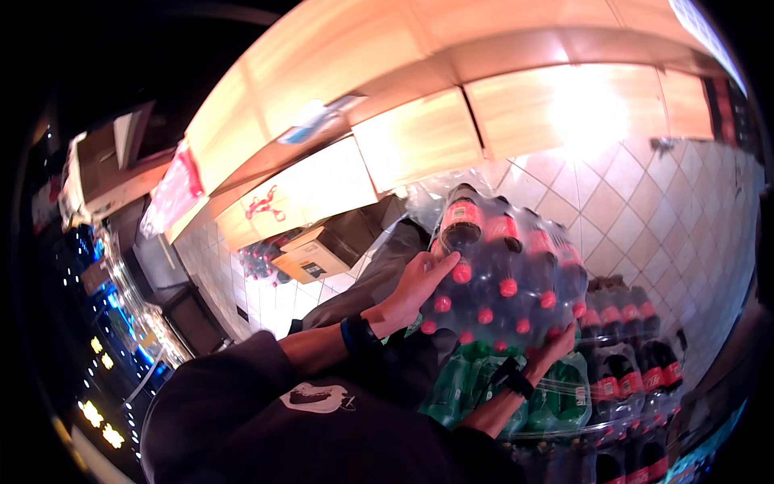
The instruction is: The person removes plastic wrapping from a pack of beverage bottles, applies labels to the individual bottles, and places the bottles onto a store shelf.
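Observation:
A shrink-wrapped pack of dark soda bottles with red caps and red labels is tilted in front of me, its caps facing my body. My left hand grips its left side, thumb on the wrap near the upper bottles and the other fingers partly hidden. At the lower right corner, my right hand is closed round the pack's edge, its fingertips mostly out of sight. Just below the held pack stand green bottles in clear wrap; I cannot tell whether the pack touches them.
More wrapped dark bottles are stacked at the right. Beyond lies a tiled floor along a light wooden counter. An opened cardboard box and another bottle pack sit on the floor at the left.

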`<move>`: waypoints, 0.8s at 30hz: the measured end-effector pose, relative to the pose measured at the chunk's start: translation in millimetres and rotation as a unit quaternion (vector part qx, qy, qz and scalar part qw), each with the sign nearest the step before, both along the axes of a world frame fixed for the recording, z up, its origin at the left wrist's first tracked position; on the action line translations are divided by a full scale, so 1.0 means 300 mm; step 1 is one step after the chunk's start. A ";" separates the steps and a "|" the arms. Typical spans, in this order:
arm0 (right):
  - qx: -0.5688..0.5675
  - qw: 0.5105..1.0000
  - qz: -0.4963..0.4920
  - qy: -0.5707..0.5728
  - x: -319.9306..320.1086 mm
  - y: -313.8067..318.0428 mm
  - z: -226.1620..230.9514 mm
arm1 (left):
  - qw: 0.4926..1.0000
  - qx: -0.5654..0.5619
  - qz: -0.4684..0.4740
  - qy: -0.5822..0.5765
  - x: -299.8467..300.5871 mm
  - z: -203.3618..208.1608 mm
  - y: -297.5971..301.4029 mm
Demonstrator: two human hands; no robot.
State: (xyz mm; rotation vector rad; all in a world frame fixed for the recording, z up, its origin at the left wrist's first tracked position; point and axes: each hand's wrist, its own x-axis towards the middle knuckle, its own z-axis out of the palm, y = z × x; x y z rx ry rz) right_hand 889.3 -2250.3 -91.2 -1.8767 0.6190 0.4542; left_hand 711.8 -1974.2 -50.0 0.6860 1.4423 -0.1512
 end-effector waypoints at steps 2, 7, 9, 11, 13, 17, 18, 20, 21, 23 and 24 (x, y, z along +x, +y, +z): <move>-0.006 0.999 0.051 -0.010 -0.034 0.054 0.098 | 1.000 -0.002 0.021 0.006 -0.054 0.081 0.042; -0.013 0.993 0.116 -0.034 -0.070 0.233 0.241 | 0.990 -0.025 0.138 -0.027 -0.233 0.156 0.118; -0.015 0.992 0.123 -0.007 -0.071 0.272 0.226 | 0.982 -0.063 0.179 -0.019 -0.289 0.197 0.158; -0.010 0.986 0.164 -0.013 -0.070 0.347 0.244 | 0.973 -0.047 0.215 -0.069 -0.323 0.266 0.200; 0.006 0.979 0.205 -0.012 -0.075 0.455 0.279 | 0.949 -0.067 0.292 -0.100 -0.379 0.244 0.223; 0.030 0.978 0.202 0.047 -0.101 0.527 0.181 | 0.934 -0.045 0.337 -0.113 -0.447 0.228 0.258; 0.027 0.979 0.200 0.041 -0.098 0.520 0.140 | 0.934 -0.049 0.335 -0.118 -0.446 0.236 0.266; 0.063 0.967 0.247 0.011 -0.108 0.503 0.090 | 0.933 -0.059 0.343 -0.091 -0.442 0.249 0.285; 0.047 0.970 0.237 0.015 -0.122 0.519 0.097 | 0.945 -0.045 0.314 -0.078 -0.414 0.309 0.309; 0.045 0.973 0.228 0.017 -0.133 0.490 0.102 | 0.948 -0.045 0.304 -0.086 -0.410 0.290 0.301; 0.048 0.972 0.227 0.024 -0.137 0.476 0.102 | 0.948 -0.040 0.303 -0.090 -0.403 0.278 0.288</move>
